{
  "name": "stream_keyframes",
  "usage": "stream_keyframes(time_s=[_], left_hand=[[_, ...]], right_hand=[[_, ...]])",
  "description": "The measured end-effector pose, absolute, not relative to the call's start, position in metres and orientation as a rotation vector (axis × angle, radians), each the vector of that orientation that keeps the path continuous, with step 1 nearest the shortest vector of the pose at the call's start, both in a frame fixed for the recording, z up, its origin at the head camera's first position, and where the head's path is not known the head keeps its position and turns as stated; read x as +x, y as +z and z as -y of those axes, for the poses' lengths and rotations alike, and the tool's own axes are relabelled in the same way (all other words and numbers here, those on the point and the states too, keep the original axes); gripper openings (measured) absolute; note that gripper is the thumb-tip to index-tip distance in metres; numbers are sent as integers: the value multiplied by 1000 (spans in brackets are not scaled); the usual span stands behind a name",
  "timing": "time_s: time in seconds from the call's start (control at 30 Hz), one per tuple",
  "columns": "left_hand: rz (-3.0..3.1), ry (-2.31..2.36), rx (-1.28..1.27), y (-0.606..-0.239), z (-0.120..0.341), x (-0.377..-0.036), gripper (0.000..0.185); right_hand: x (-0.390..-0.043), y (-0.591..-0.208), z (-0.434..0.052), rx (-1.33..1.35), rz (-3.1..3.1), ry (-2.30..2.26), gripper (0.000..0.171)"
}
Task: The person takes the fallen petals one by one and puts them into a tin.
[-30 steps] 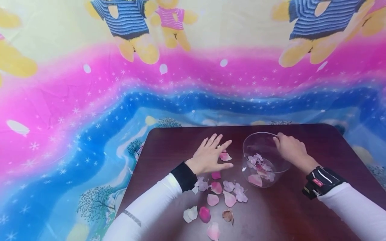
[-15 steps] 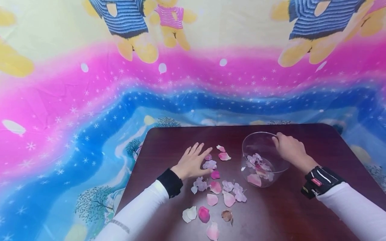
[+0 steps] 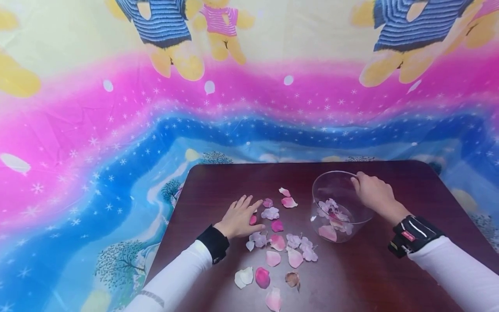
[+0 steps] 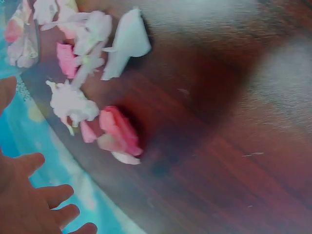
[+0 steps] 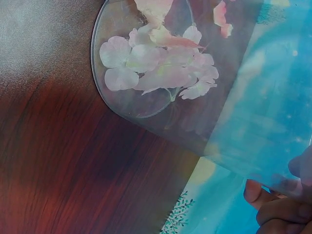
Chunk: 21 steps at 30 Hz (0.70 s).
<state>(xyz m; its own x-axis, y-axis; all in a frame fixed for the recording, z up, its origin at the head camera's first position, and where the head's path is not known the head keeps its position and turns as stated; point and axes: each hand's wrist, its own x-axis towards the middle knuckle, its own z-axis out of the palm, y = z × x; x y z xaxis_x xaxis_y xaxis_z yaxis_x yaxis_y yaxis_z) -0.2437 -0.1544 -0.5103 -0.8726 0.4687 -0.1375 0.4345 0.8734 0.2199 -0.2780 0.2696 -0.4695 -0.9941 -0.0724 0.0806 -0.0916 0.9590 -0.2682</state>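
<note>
My left hand [image 3: 238, 218], fingers spread, is over the table left of the scattered petals. In the head view a red petal [image 3: 253, 219] shows between its thumb and forefinger; the left wrist view shows that red petal [image 4: 119, 130] lying on the table, apart from the fingers. My right hand [image 3: 376, 193] grips the rim of a clear round bowl [image 3: 321, 187], thumb and curled fingers on either side of the wall. Inside the bowl are pale lilac blossoms [image 5: 146, 63] and a pink petal [image 3: 327, 233].
Pink petals [image 3: 289, 202], a magenta petal [image 3: 263, 277], lilac blossoms [image 3: 308, 251], white petals [image 3: 244, 277] and a brown dried petal [image 3: 292, 280] lie on the dark wooden table [image 3: 409, 182]. A printed curtain [image 3: 249, 95] hangs behind the table.
My left hand has moved left and toward me, uncovering a lilac blossom and magenta petals. The right hand still holds the bowl in the same place.
</note>
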Motion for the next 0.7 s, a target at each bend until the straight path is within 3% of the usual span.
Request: stream_keyframes(time_s=[0.23, 0.7], left_hand=[[-2863, 274, 606, -521, 164, -243, 79], [-2959, 272, 665, -541, 164, -241, 48]], right_hand=[[-280, -469, -270, 139, 3036, 415, 35], [-282, -471, -271, 142, 3042, 411, 35]])
